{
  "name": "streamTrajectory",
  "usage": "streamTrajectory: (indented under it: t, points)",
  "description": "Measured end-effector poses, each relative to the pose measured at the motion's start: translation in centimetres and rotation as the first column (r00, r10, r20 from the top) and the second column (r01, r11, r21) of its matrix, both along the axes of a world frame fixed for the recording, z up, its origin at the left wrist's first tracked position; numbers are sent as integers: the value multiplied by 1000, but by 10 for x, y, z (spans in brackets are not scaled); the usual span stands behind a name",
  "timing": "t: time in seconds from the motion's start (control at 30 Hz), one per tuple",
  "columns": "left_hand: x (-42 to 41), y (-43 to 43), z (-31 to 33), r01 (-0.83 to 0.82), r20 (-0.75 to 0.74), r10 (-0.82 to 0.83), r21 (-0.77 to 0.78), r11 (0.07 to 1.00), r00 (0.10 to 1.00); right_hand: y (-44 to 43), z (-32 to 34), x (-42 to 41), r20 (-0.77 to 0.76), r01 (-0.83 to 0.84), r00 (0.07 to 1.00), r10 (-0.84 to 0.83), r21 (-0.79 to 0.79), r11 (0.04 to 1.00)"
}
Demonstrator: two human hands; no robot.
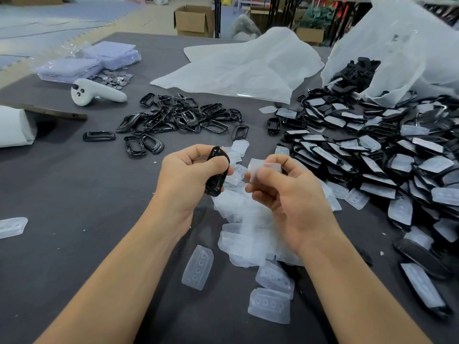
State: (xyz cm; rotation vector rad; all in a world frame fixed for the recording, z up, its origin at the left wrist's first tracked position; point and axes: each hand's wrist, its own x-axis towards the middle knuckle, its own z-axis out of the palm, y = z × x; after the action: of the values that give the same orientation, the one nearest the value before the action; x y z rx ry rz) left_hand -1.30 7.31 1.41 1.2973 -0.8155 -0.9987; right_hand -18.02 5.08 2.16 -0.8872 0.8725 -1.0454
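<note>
My left hand (185, 173) grips a glossy black plastic frame (216, 173), held upright above the grey table (74, 184). My right hand (285, 194) pinches a translucent white rubber pad (260, 167) between thumb and fingers, a short gap to the right of the frame. Below and between both hands lies a heap of loose translucent pads (248, 234). A pile of empty black frames (178, 117) sits further back at centre. On the right spreads a large heap of black frames with pads fitted in them (377, 155).
A white plastic bag (402, 55) spills black parts at the back right. A flat white plastic sheet (243, 65) lies behind the frames. A white handheld controller (95, 91), coins (116, 78) and purple packets (87, 60) lie at the back left. Cardboard boxes (193, 21) stand beyond the table.
</note>
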Motion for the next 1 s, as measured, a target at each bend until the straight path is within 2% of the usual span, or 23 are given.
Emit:
streamTrajectory:
  t: [0.17,0.33,0.47,0.7,0.9,1.0]
  points:
    - [-3,1,-1,5,0,-5,13,1000,1000,3,1,0,-89,-27,996,14,-148,989]
    - [-11,1,-10,-56,228,49,27,998,972,2,-1,2,-172,-54,985,4,-285,957]
    - [-17,3,-12,-66,321,61,4,998,945,4,-1,4,-162,-70,987,17,-328,942]
    - [-20,4,-12,6,169,-1,-29,1000,986,5,2,5,-164,47,980,-113,-360,932]
    - [-22,4,-11,55,128,-49,-39,998,991,4,3,3,-91,85,991,-102,-171,982]
    - [-24,3,-13,51,125,-45,-39,998,991,5,2,4,-86,103,989,-116,-144,984]
